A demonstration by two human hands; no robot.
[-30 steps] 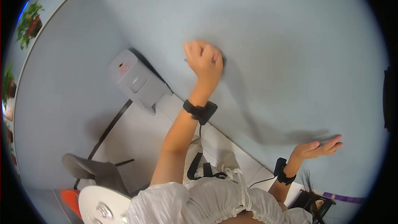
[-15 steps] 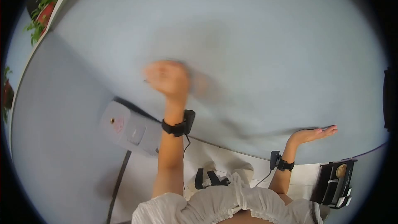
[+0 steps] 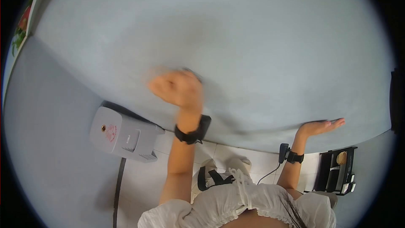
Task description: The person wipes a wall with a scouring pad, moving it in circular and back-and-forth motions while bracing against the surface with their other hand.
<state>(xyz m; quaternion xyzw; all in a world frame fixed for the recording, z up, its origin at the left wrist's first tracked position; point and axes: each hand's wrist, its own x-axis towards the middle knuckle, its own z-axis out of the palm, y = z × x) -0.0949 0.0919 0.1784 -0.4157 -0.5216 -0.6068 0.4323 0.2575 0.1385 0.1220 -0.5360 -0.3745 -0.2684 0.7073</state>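
My left hand (image 3: pixel 178 88) is curled into a fist in front of the pale blue-grey wall (image 3: pixel 270 50) and is smeared by motion. A dark edge shows behind its knuckles; I cannot make out what it is, or whether the fingers hold anything. A black strap with a small box (image 3: pixel 195 130) sits on that wrist. Over on the right, my right hand (image 3: pixel 319 128) lies against the wall, seen edge-on, with its fingers stretched out and nothing visible in them. Its wrist carries a similar black strap (image 3: pixel 292 156) with a box and cable.
A grey bin-like appliance (image 3: pixel 135 137) with a red print stands in the wall's left corner. At lower right is a black rack (image 3: pixel 337 171) holding several small items. Red and green plants (image 3: pixel 22 27) show past the upper-left edge. Below lies a white tiled floor (image 3: pixel 219 154).
My left hand has shifted slightly right and down, still curled. The right hand keeps its flat pose against the wall. The view has moved, showing more of the appliance and less of the plants.
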